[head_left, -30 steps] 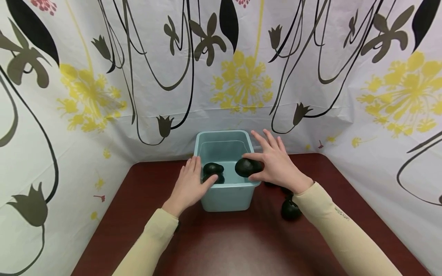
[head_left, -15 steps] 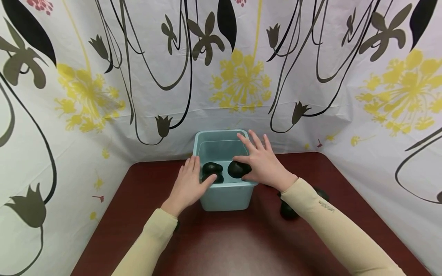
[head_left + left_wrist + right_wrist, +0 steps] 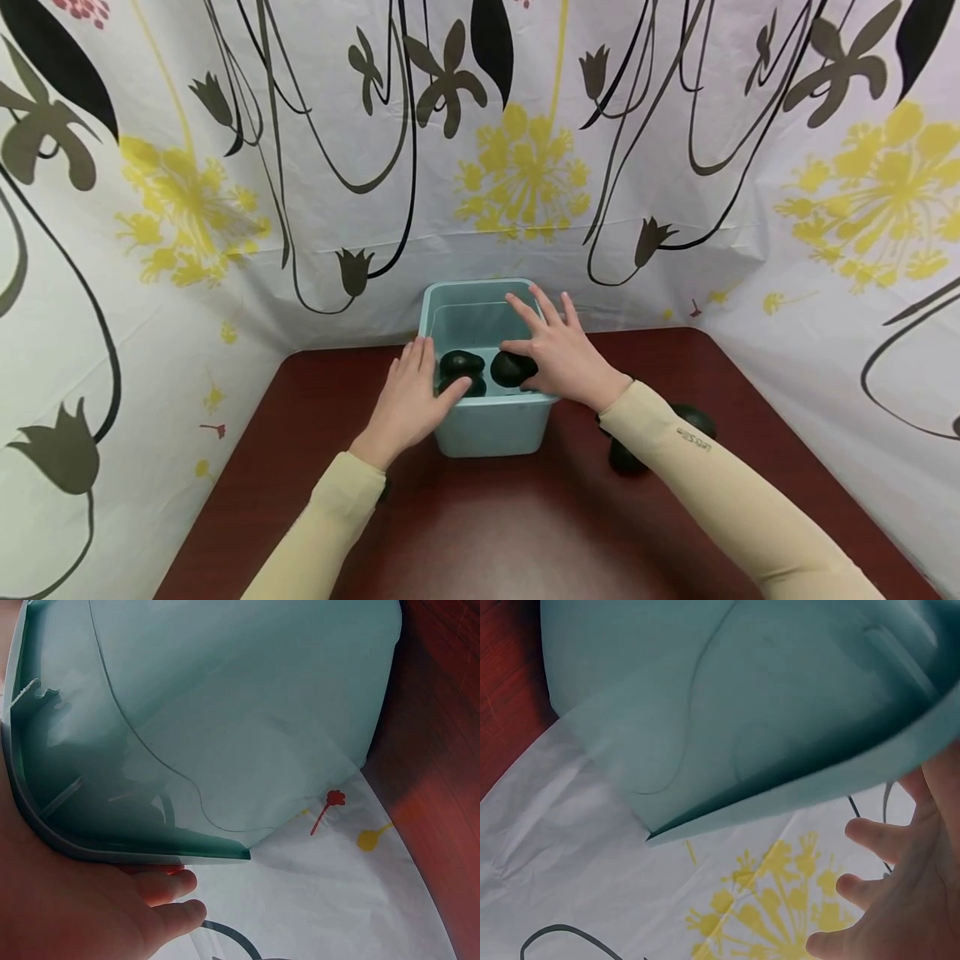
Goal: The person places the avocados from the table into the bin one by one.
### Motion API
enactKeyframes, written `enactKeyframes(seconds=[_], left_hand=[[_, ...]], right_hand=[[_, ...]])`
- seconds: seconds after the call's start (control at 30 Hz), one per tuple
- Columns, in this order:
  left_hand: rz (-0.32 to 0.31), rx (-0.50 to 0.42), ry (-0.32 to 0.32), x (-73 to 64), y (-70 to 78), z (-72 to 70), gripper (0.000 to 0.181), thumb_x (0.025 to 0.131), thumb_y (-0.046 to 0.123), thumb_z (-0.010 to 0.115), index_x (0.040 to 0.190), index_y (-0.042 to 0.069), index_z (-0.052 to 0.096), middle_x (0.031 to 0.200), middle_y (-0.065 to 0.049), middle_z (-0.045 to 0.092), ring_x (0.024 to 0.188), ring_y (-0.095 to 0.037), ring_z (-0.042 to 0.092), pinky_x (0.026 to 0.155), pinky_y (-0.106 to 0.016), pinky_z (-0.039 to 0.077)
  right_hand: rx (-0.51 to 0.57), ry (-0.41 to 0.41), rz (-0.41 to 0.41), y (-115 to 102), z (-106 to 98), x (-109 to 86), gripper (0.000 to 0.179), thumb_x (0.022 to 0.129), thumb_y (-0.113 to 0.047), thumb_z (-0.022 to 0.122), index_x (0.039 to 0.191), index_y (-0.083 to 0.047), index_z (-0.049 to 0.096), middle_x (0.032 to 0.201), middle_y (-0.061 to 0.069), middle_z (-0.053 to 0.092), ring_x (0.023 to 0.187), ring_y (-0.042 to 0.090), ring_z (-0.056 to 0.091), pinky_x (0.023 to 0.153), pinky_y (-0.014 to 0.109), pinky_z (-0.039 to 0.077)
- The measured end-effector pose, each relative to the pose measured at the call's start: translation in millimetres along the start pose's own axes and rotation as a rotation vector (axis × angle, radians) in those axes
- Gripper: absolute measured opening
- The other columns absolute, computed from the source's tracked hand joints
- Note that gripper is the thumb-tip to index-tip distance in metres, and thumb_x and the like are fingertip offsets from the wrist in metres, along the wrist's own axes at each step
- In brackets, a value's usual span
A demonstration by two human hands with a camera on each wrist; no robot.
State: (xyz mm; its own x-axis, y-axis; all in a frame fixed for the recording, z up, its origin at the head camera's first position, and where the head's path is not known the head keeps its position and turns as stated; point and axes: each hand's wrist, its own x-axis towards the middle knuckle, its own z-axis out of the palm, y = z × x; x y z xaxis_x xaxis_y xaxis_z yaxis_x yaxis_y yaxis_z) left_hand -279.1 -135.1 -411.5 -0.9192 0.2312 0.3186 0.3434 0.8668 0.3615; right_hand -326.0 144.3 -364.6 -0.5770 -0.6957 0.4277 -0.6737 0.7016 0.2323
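1. Pinching a dark avocado (image 3: 510, 370): right hand (image 3: 566, 358), thumb and index finger on it, the other fingers raised and spread.
2. That avocado sits within the bin outline, right half, just beside the two already in there. Can't tell from where I stand if it touches the bin floor.
3. Left hand (image 3: 407, 404) laid on the bin's left rim, fingers straight and close together, thumb stuck out over the near left corner. It holds no avocado.
4. Light-blue bin (image 3: 491, 429), upright. Inside left: back avocado (image 3: 461, 364) and front avocado (image 3: 475, 387), touching or nearly so; front one partly behind the left thumb.
5. More avocados on the counter (image 3: 480, 533), right of the bin: near one (image 3: 627, 461), far one (image 3: 696, 419). Right sleeve (image 3: 712, 475) covers part of both, so no exact count.
6. Behind everything: white floral cloth (image 3: 420, 275).
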Motion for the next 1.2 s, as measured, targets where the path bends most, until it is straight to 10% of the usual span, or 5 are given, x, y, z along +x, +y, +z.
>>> enactKeyframes(seconds=[1.2], left_hand=[[-0.004, 0.009, 0.006, -0.1, 0.8, 0.8, 0.109, 0.091, 0.083, 0.028, 0.161, 0.002, 0.014, 0.166, -0.018, 0.013, 0.153, -0.032, 0.010, 0.121, -0.053, 0.014]], right_hand=[[0.093, -0.258, 0.010, 5, 13, 11.8, 0.057, 0.072, -0.035, 0.092, 0.126, -0.036, 0.072, 0.165, 0.013, 0.022, 0.151, 0.044, 0.005, 0.110, 0.075, 0.011]])
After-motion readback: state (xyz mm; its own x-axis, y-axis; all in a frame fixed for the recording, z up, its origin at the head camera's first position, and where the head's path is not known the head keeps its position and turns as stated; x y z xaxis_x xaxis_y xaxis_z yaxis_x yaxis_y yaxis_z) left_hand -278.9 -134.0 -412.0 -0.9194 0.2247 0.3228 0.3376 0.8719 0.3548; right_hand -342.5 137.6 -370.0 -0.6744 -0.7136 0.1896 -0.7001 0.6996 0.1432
